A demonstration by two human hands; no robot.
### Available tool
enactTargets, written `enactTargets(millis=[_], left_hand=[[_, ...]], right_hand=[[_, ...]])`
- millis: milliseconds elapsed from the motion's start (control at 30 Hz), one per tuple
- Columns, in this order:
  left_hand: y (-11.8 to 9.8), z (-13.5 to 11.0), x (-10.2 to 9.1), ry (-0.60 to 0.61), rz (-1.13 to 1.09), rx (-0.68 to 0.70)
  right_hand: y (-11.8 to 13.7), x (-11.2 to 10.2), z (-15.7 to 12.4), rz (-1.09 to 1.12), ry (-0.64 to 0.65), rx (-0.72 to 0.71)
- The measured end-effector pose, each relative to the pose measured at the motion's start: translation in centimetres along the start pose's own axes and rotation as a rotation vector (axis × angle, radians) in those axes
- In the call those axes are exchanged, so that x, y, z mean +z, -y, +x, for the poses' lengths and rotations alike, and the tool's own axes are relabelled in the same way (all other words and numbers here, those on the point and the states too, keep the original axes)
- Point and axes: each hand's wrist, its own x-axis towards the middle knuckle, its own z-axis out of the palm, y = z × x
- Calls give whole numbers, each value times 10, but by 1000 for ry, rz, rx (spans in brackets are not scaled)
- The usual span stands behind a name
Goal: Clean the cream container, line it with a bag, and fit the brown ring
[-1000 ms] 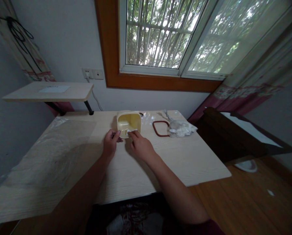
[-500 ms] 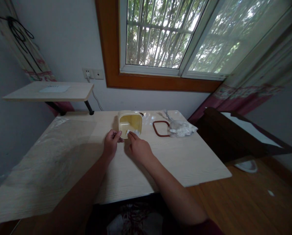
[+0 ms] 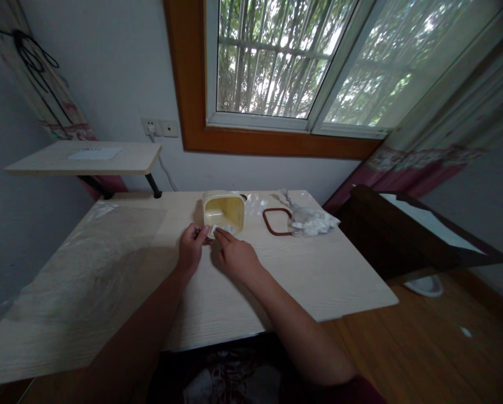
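Note:
A pale yellow plastic container (image 3: 233, 209) with rounded corners is tilted on the table, its opening facing me. My left hand (image 3: 190, 247) pinches the container's lower left corner between thumb and fingers. Pressed by my right hand (image 3: 237, 252) against the lower rim is a small crumpled white tissue (image 3: 225, 229), partly hidden under the fingers. The two hands almost meet at that corner. Off to the right lies a reddish-brown ring-shaped frame (image 3: 270, 223) with rounded corners, touching a clear plastic bag (image 3: 314, 222) of white crumpled pieces.
The light wooden table (image 3: 314, 275) stands below a window. A raised shelf (image 3: 125, 160) holding a paper sheet is at the back left. Clear plastic film (image 3: 95, 252) covers the table's left part. Beyond the right edge stands a dark brown piece of furniture (image 3: 403, 241).
My right hand has slid slightly left along the container's lower rim with the tissue, closer to my left hand. The left hand keeps its hold.

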Motion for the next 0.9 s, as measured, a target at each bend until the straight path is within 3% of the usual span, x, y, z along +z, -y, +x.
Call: enactTargets(millis=[400, 900], left_hand=[[-7, -2, 2, -10, -12, -12], [-1, -1, 0, 27, -14, -13]], right_hand=[[-17, -2, 1, -106, 16, 138], [4, 8, 13, 123, -27, -28]])
